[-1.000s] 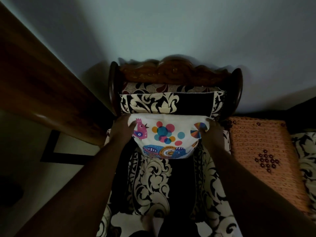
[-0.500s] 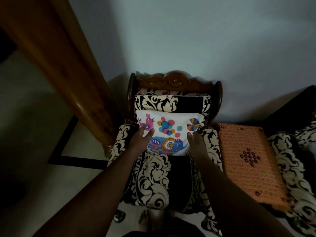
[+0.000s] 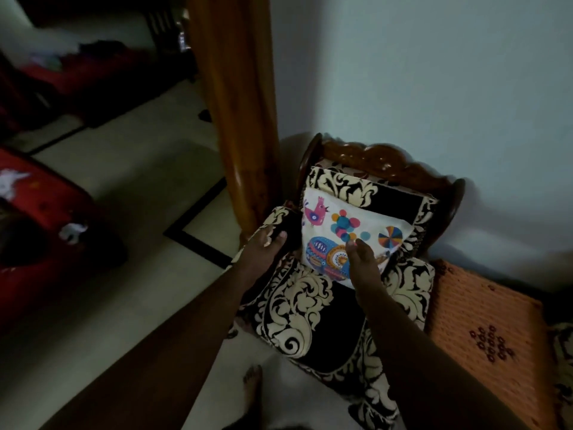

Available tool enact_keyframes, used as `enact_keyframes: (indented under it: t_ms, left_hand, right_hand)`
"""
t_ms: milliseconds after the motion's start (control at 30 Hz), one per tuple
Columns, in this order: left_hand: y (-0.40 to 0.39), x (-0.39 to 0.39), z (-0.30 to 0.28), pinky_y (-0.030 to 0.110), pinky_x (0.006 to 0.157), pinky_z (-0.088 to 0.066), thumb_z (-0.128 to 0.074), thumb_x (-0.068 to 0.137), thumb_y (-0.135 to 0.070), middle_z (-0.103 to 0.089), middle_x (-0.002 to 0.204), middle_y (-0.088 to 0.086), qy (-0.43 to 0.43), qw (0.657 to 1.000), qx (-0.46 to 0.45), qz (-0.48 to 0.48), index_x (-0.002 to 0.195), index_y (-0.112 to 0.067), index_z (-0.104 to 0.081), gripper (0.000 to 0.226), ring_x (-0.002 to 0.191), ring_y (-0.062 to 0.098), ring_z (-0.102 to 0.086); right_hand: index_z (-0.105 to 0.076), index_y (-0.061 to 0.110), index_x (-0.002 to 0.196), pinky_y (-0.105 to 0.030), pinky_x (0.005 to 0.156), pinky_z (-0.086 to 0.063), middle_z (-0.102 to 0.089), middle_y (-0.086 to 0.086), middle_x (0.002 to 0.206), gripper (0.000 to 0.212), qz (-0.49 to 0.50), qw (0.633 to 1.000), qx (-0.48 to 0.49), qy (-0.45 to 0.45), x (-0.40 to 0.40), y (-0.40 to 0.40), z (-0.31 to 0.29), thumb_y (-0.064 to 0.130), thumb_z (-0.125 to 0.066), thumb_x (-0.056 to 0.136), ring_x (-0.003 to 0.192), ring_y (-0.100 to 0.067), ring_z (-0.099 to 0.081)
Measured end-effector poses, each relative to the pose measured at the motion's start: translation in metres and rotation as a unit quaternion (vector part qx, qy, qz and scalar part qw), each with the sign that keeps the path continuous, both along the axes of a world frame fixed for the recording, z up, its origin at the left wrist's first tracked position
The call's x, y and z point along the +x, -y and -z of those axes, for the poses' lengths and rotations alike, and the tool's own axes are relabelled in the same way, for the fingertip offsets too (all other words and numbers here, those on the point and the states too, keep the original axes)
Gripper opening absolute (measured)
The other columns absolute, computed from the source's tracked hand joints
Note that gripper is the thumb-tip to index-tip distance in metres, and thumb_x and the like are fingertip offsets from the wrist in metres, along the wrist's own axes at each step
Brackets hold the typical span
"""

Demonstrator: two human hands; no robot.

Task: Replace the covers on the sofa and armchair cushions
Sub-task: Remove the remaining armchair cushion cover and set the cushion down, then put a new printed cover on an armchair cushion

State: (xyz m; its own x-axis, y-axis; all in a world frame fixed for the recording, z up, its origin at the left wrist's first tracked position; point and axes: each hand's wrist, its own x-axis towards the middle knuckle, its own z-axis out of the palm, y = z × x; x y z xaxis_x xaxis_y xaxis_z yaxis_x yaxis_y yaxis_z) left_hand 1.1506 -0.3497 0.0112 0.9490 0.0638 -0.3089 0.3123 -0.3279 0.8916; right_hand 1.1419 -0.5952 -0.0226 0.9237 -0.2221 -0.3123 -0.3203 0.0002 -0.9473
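One printed cushion [image 3: 347,231], white cover with a pink bird, coloured dots and a striped wheel, stood propped upright against the armchair [image 3: 381,162] backrest, its lower edge on the seat cushion [image 3: 307,308]. Judged as set there for display, the new cover facing the room (closure side not visible).

Right hand [image 3: 362,262]: hung in front of the cushion's lower right part, fingers [image 3: 356,243] loosely bent and holding nothing; whether the tips touched the fabric could not be told. Probably a last pat or straightening.

Left hand [image 3: 263,243]: lay on the chair's left armrest [image 3: 276,217], fingers nearly straight, gripping nothing, likely for balance while leaning in.

Seat, backrest and armrests all carried a black-and-cream scroll pattern, fitted smoothly. Carved dark wood frame stood close to the pale wall [image 3: 434,88].

Adjacent: orange woven cover [image 3: 483,330] with a small dark motif, just beside the chair on its right; wooden door frame [image 3: 238,119] to the left; red item [image 3: 37,212] on the floor, well apart; a bare foot [image 3: 252,389] below.

Armchair portion judged near complete.
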Motion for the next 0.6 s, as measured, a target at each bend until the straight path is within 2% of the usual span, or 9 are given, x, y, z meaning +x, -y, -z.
enact_keyframes:
  t_ms: [67, 100, 133, 200, 300, 400, 500, 600]
  left_hand:
    - [-0.015, -0.029, -0.011, 0.036, 0.117, -0.035, -0.059, 0.087, -0.070, -0.044, 0.155, 0.001, 0.006, 0.999, 0.012, -0.031, 0.150, -0.024, -0.044, 0.080, 0.140, 0.018, -0.044]
    - [-0.023, -0.041, -0.015, 0.030, 0.114, -0.035, -0.059, 0.089, -0.067, -0.046, 0.153, -0.001, 0.004, 0.999, 0.024, -0.042, 0.151, -0.024, -0.043, 0.076, 0.138, 0.016, -0.045]
    - [-0.035, -0.055, -0.017, 0.026, 0.109, -0.036, -0.058, 0.093, -0.062, -0.049, 0.148, -0.003, 0.005, 0.998, 0.036, -0.057, 0.150, -0.024, -0.043, 0.070, 0.135, 0.014, -0.047]
    - [-0.061, -0.081, -0.019, 0.028, 0.108, -0.039, -0.058, 0.097, -0.052, -0.050, 0.147, -0.001, 0.006, 0.995, 0.046, -0.086, 0.151, -0.021, -0.042, 0.064, 0.133, 0.016, -0.049]
    - [-0.105, -0.126, -0.029, 0.034, 0.108, -0.042, -0.058, 0.096, -0.056, -0.048, 0.151, 0.005, 0.008, 0.985, 0.069, -0.155, 0.152, -0.022, -0.041, 0.068, 0.134, 0.022, -0.050]
    - [-0.154, -0.178, -0.036, 0.027, 0.096, -0.039, -0.058, 0.093, -0.061, -0.045, 0.154, 0.003, 0.007, 0.971, 0.051, -0.234, 0.153, -0.026, -0.040, 0.072, 0.135, 0.019, -0.048]
    - [-0.207, -0.233, -0.042, 0.031, 0.097, -0.042, -0.057, 0.091, -0.065, -0.044, 0.155, 0.005, 0.011, 0.959, 0.029, -0.281, 0.153, -0.028, -0.038, 0.074, 0.136, 0.021, -0.048]
    - [-0.264, -0.292, -0.045, 0.036, 0.098, -0.048, -0.059, 0.088, -0.068, -0.048, 0.151, 0.009, 0.013, 0.945, 0.025, -0.327, 0.153, -0.029, -0.038, 0.079, 0.131, 0.024, -0.052]
  right_hand:
    - [-0.051, 0.023, 0.138, -0.040, 0.095, -0.057, -0.061, -0.004, 0.135, 0.081, -0.029, 0.999, -0.001, -0.013, -0.012, -0.015, 0.003, 0.077, -0.063, 0.079, 0.118, -0.021, -0.062]
    - [-0.053, 0.028, 0.137, -0.047, 0.102, -0.052, -0.061, -0.002, 0.136, 0.086, -0.046, 0.999, -0.002, -0.007, -0.016, -0.023, 0.004, 0.084, -0.062, 0.072, 0.121, -0.022, -0.061]
    - [-0.055, 0.031, 0.136, -0.049, 0.106, -0.048, -0.061, -0.001, 0.137, 0.083, -0.070, 0.997, -0.014, -0.001, -0.017, -0.035, 0.006, 0.084, -0.060, 0.073, 0.123, -0.022, -0.059]
    - [-0.050, 0.027, 0.144, -0.045, 0.111, -0.042, -0.054, -0.003, 0.145, 0.076, -0.120, 0.991, -0.058, 0.007, -0.031, -0.070, -0.016, 0.076, -0.054, 0.085, 0.131, -0.024, -0.052]
    - [-0.038, 0.023, 0.153, -0.038, 0.114, -0.034, -0.043, -0.005, 0.154, 0.065, -0.200, 0.976, -0.084, 0.015, -0.044, -0.124, -0.033, 0.058, -0.049, 0.100, 0.139, -0.028, -0.043]
    - [-0.036, 0.019, 0.154, -0.038, 0.117, -0.031, -0.040, -0.006, 0.157, 0.063, -0.273, 0.959, -0.074, 0.031, -0.063, -0.189, -0.044, 0.049, -0.051, 0.102, 0.142, -0.027, -0.040]
    - [-0.041, 0.015, 0.150, -0.038, 0.117, -0.034, -0.044, -0.006, 0.155, 0.059, -0.325, 0.943, -0.055, 0.051, -0.087, -0.258, -0.049, 0.043, -0.055, 0.101, 0.142, -0.025, -0.042]
    - [-0.039, 0.008, 0.150, -0.028, 0.107, -0.036, -0.043, -0.009, 0.154, 0.056, -0.371, 0.926, -0.040, 0.058, -0.116, -0.333, -0.055, 0.034, -0.055, 0.103, 0.140, -0.024, -0.044]
